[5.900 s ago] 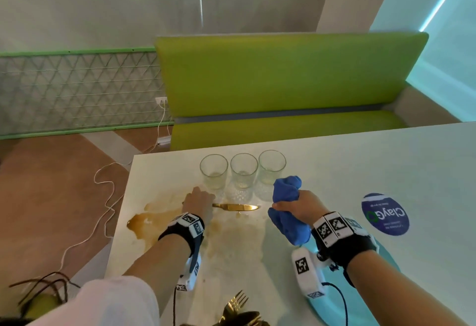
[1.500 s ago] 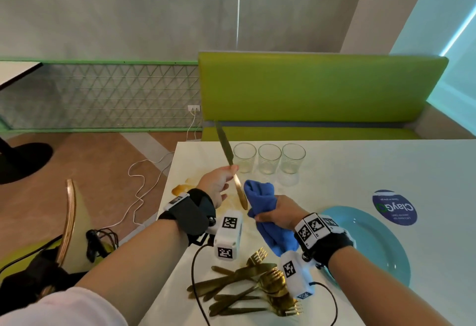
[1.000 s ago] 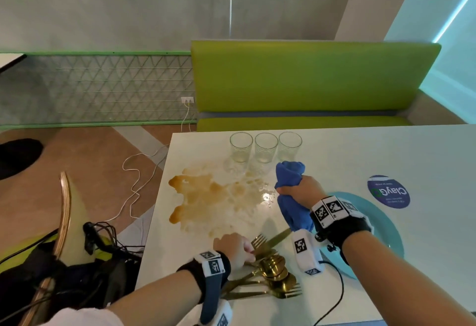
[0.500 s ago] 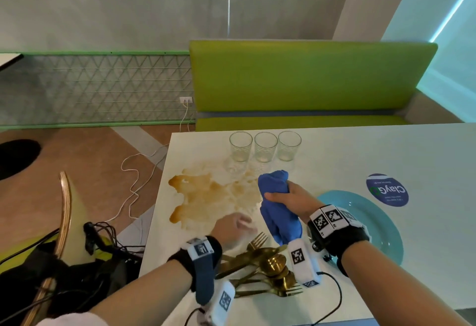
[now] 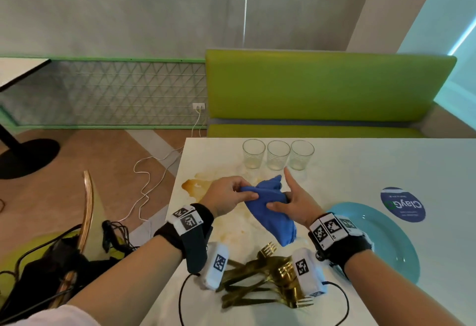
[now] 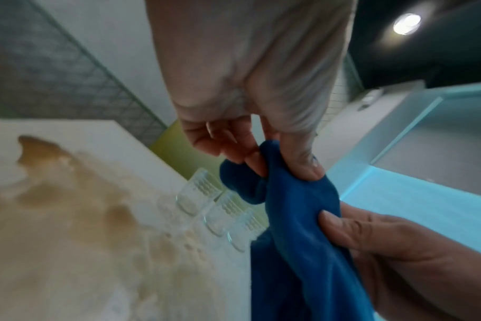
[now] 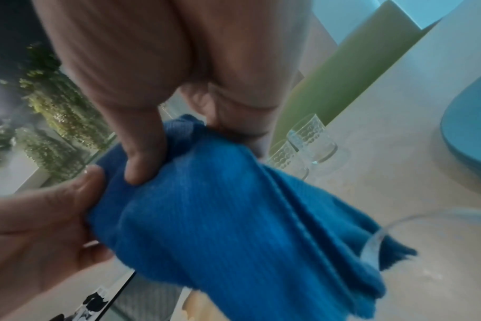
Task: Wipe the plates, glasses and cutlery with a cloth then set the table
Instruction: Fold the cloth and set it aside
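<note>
Both hands hold a blue cloth [image 5: 270, 212] in the air over the white table [image 5: 360, 166]. My left hand [image 5: 247, 194] pinches its upper end between thumb and fingers; the left wrist view shows that pinch on the cloth [image 6: 302, 239]. My right hand [image 5: 280, 201] grips the cloth's middle with the thumb in front and the index finger pointing up. Three empty glasses [image 5: 278, 155] stand in a row at the far edge. Several gold forks, knives and spoons [image 5: 257, 276] lie piled near the front edge. A light blue plate [image 5: 381, 238] sits to the right.
A brown spill [image 5: 195, 186] spreads over the table's left part, under the hands. A round blue sticker [image 5: 401, 204] lies beyond the plate. A green bench [image 5: 322, 86] stands behind the table. A chair [image 5: 87, 210] and cables are on the floor to the left.
My left hand left the knife on the cutlery pile, rose, and now pinches the cloth. My right hand stayed on the cloth and shifted slightly left.
</note>
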